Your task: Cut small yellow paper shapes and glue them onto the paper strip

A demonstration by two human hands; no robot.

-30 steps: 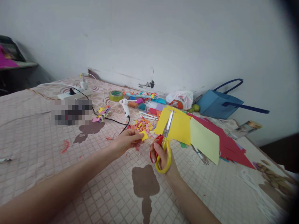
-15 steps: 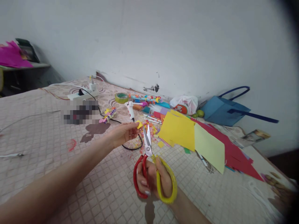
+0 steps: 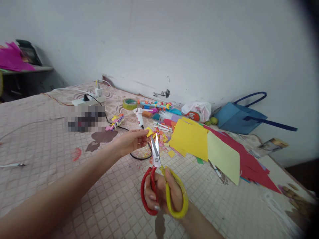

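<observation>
Between the thumb and fingers of my left hand [image 3: 133, 141] is a small yellow piece of paper [image 3: 149, 132]. My right hand [image 3: 161, 191] grips a pair of scissors [image 3: 156, 160] with one red and one yellow handle. The blades are slightly apart and point up, their tips just below and to the right of the yellow piece. Small coloured paper scraps [image 3: 163, 136] lie scattered behind the blades. A loose yellow square [image 3: 171, 153] rests on the tablecloth to the right of the scissors.
A white glue gun [image 3: 139, 118] stands beyond my left hand, its black cord looping nearby. Yellow sheets [image 3: 190, 139], a pale green sheet [image 3: 223, 156] and red sheets [image 3: 254, 169] spread to the right. Behind are tape [image 3: 129, 104], a power strip [image 3: 87, 100] and a blue bag [image 3: 241, 118].
The scissors and my right hand have shifted slightly left, bringing the blades closer to the yellow piece. My left hand is nearly still.
</observation>
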